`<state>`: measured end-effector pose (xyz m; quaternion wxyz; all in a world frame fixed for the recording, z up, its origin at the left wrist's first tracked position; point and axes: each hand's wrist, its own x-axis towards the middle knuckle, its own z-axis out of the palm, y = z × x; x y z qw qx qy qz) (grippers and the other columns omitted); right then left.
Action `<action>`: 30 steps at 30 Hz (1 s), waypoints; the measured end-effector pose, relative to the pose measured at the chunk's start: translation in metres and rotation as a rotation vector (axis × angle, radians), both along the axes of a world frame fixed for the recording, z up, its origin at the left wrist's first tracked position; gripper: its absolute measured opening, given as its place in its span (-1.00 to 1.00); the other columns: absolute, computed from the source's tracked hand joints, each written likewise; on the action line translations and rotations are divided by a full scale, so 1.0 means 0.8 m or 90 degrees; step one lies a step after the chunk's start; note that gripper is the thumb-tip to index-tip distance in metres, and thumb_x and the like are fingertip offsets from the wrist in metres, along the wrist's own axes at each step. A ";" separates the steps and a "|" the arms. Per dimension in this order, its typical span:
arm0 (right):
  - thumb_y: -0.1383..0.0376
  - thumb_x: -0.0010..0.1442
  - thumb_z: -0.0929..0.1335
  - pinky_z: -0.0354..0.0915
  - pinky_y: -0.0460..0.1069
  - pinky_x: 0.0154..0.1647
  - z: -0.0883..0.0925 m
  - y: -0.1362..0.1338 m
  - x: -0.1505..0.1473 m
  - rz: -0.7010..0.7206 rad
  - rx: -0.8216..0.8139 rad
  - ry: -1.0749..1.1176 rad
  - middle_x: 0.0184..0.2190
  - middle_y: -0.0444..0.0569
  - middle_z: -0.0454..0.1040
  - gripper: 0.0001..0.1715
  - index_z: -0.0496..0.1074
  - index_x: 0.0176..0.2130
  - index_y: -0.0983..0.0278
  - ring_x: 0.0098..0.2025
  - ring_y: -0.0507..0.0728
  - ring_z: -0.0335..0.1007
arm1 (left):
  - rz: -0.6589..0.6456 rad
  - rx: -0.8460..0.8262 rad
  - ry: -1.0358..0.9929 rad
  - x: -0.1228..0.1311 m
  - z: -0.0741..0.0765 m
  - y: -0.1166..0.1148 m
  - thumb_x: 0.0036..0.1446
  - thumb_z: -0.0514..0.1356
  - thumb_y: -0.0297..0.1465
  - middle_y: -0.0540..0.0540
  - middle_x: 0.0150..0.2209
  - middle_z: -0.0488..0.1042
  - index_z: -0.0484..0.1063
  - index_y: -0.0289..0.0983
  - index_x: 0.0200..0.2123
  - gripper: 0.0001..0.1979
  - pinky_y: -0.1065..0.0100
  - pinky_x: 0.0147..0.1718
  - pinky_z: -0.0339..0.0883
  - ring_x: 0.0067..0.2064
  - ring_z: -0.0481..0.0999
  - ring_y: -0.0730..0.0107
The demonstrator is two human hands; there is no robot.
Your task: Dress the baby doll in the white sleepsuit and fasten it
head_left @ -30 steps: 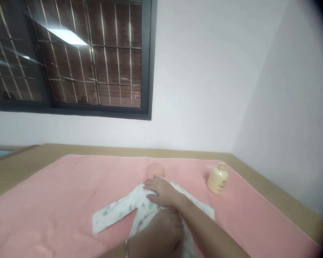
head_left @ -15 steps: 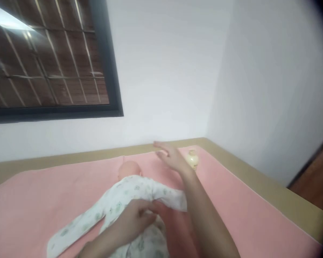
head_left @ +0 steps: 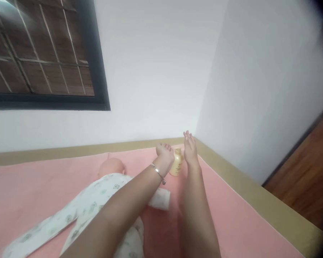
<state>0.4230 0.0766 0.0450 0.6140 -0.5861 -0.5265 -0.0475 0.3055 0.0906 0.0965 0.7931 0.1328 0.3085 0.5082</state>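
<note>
Reaching at the bottle (head_left: 177, 165): my left hand (head_left: 165, 154) curled beside it, right hand (head_left: 190, 150) wide. I'd keep it upright.

Both arms stretched forward (side by side); left hand (head_left: 165, 154) curled, right hand (head_left: 190, 153) flat, fingers (head_left: 187, 138) straight.
</note>
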 end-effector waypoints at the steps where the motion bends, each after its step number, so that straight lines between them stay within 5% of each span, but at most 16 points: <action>1: -0.03 0.36 -0.02 -0.33 0.24 0.35 0.001 0.001 -0.003 0.007 0.012 -0.020 0.34 -0.02 0.01 -0.31 0.20 0.25 0.21 0.39 0.13 -0.28 | 0.005 -0.002 -0.011 0.008 -0.003 -0.001 0.24 -0.06 -0.33 -0.36 0.13 0.27 0.29 -0.34 -0.10 -0.73 0.32 0.07 0.32 0.20 0.30 0.29; 8: -0.09 0.34 0.01 -0.39 0.23 0.36 -0.004 0.005 -0.020 0.153 -0.173 0.023 0.08 0.04 0.43 -0.28 0.46 0.01 0.24 0.23 0.17 0.20 | 0.034 -0.003 -0.048 0.021 -0.016 0.000 0.28 -0.10 -0.33 -0.35 0.08 0.33 0.29 -0.36 -0.05 -0.69 0.38 0.02 0.37 0.10 0.41 0.28; 17: -0.10 0.34 -0.02 -0.56 0.23 0.35 -0.001 0.008 -0.025 0.156 -0.201 0.021 -0.18 0.02 0.56 -0.25 0.53 -0.23 0.21 0.12 0.19 0.34 | 0.034 0.025 -0.063 0.016 -0.031 0.003 0.29 -0.08 -0.29 -0.32 0.00 0.40 0.35 -0.34 -0.07 -0.68 0.36 -0.06 0.44 0.03 0.48 0.24; 21: -0.13 0.33 -0.02 -0.43 0.21 0.36 0.004 0.003 -0.031 0.134 -0.201 0.048 -0.18 0.06 0.56 -0.21 0.54 -0.25 0.24 0.12 0.21 0.34 | 0.034 0.020 -0.066 0.016 -0.034 0.004 0.29 -0.06 -0.30 -0.33 -0.04 0.42 0.36 -0.37 -0.09 -0.68 0.39 -0.08 0.44 0.01 0.49 0.24; 26: -0.21 0.27 0.00 0.03 0.08 0.23 0.009 -0.003 -0.036 0.110 -0.244 0.108 -0.13 0.14 0.54 -0.15 0.52 -0.18 0.33 0.11 0.21 0.33 | 0.042 0.001 -0.063 0.015 -0.035 0.005 0.24 0.00 -0.31 -0.32 -0.12 0.47 0.41 -0.36 -0.19 -0.72 0.41 -0.14 0.46 -0.06 0.53 0.24; 30: -0.16 0.31 -0.06 -0.06 0.07 0.26 0.009 -0.002 -0.035 0.103 -0.272 0.063 -0.12 0.13 0.53 -0.13 0.50 -0.13 0.33 0.09 0.16 0.34 | 0.049 -0.013 -0.048 0.016 -0.031 0.001 0.21 0.03 -0.37 -0.28 -0.23 0.51 0.43 -0.34 -0.30 -0.79 0.43 -0.18 0.46 -0.14 0.56 0.27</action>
